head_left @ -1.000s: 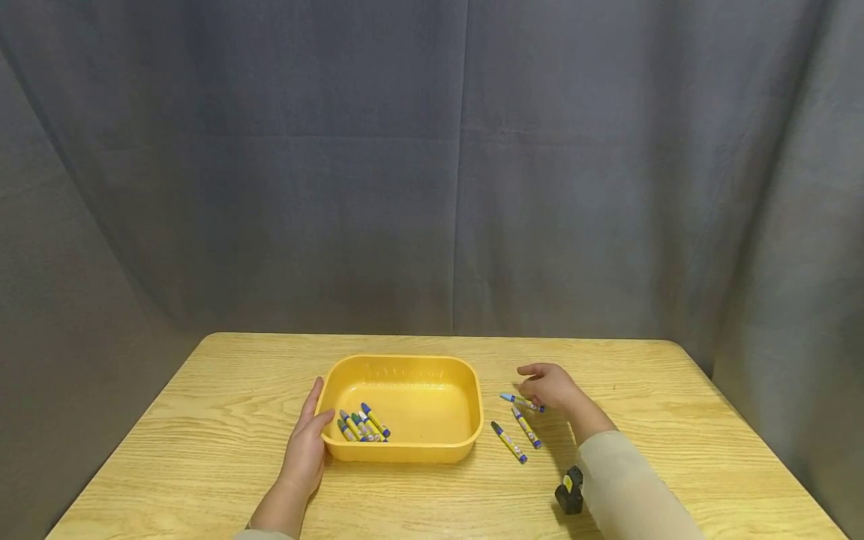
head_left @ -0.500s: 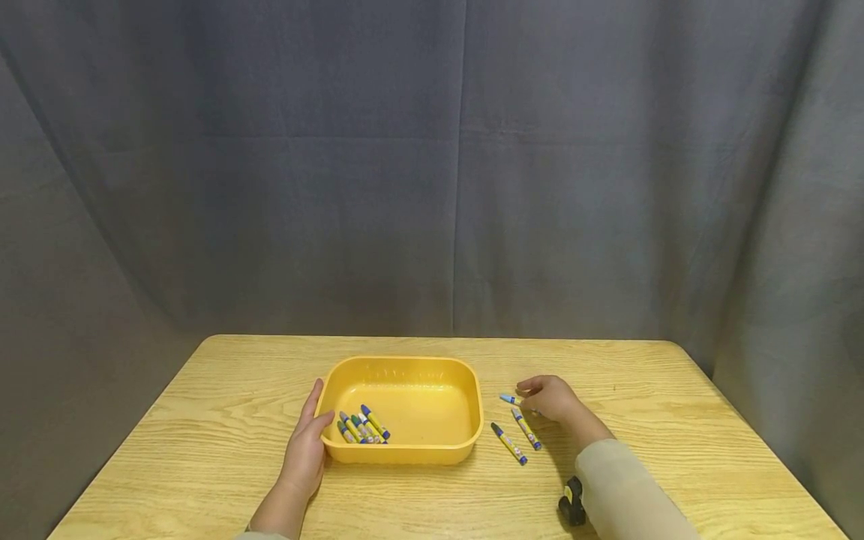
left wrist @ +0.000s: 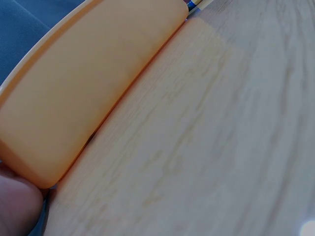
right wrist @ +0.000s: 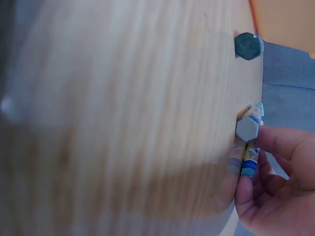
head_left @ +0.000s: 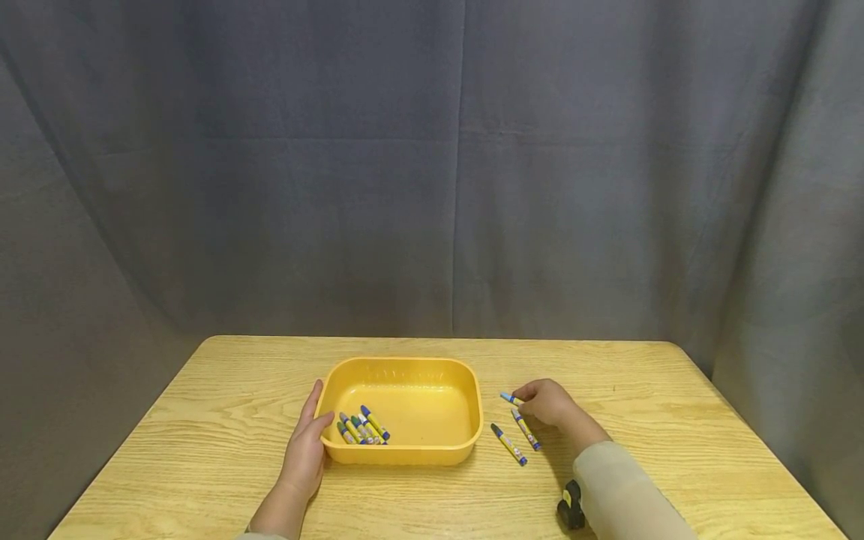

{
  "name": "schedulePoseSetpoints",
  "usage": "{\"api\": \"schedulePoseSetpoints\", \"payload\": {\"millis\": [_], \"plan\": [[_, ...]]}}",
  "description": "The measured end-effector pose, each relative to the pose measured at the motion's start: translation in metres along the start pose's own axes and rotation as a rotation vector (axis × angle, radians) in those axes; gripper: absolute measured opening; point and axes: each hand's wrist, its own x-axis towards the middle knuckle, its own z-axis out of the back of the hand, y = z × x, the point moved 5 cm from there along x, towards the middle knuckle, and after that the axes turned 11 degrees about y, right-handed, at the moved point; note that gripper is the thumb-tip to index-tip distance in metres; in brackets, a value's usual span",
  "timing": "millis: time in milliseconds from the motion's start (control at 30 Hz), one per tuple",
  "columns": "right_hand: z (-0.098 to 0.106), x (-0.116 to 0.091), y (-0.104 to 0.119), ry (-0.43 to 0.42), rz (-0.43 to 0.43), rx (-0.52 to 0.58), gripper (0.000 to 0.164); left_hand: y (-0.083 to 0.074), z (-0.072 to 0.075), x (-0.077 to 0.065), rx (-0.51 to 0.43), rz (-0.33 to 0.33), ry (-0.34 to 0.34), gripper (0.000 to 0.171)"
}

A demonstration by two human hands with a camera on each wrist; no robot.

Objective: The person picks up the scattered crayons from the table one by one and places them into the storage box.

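While the print on its yellow wrapper is too small to read, the light-blue crayon (head_left: 511, 399) sits at three o'clock of the yellow tray (head_left: 428, 454), pinched between the thumb and fingers of the right hand (head_left: 552, 403). At five o'clock from it lies a pale-tipped crayon (head_left: 526, 430); at six, a dark-green crayon (head_left: 508, 444), a small gap from the tray. The left hand (head_left: 305, 451) grips the tray's nine-o'clock side, thumb over the rim, near several crayons (head_left: 363, 427) inside. A narrow strip of the desk (head_left: 641, 405) separates the tray from the far edge at twelve o'clock; wider wood stretches toward three.
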Motion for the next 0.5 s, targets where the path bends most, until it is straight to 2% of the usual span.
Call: {"api": "schedulePoseSetpoints", "payload": {"millis": [100, 233, 500], "plan": [[0.001, -0.001, -0.002, 0.007, -0.004, 0.049, 0.03, 0.0, 0.0, 0.0, 0.002, -0.001, 0.002, 0.065], [0.002, -0.001, -0.001, 0.025, 0.004, 0.181, 0.036, 0.0, 0.0, 0.0, 0.001, 0.0, 0.0, 0.065], [0.004, 0.0, 0.017, 0.031, 0.024, 0.425, 0.042, 0.0, -0.001, 0.0, -0.012, 0.001, 0.001, 0.064]]}}
